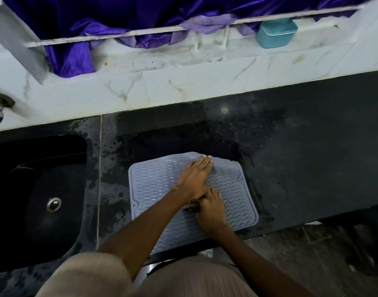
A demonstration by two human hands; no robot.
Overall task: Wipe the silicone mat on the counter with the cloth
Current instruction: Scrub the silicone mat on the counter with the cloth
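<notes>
A person stands at a dark worktop and leans over a soft blue-grey mat with wavy lines on it. The mat lies flat on the worktop, close to the front edge, and its near corner hangs a little over that edge. The far edge of the mat looks a bit lifted or bent under the fingertips.

The left hand lies flat on the mat with its fingers straight and close together. The fingertips reach the far edge of the mat. This hand holds nothing; it only presses down.

The right hand is nearer to the person, also on the mat, just beside the left wrist. Its grip is curled around a small dark cloth with a pale pattern. Only a bit of the cloth peeks out between the two hands, so most of it is hidden. The cloth touches the mat.

The worktop around the mat is wet, with drops and smears, and a wavy wet mark shows just past the mat's far left corner.

To the left is a dark sink with a round metal drain. Behind the worktop runs a white marbled ledge. A small blue tub sits up on it at the right, and shiny purple fabric hangs down at the back.
</notes>
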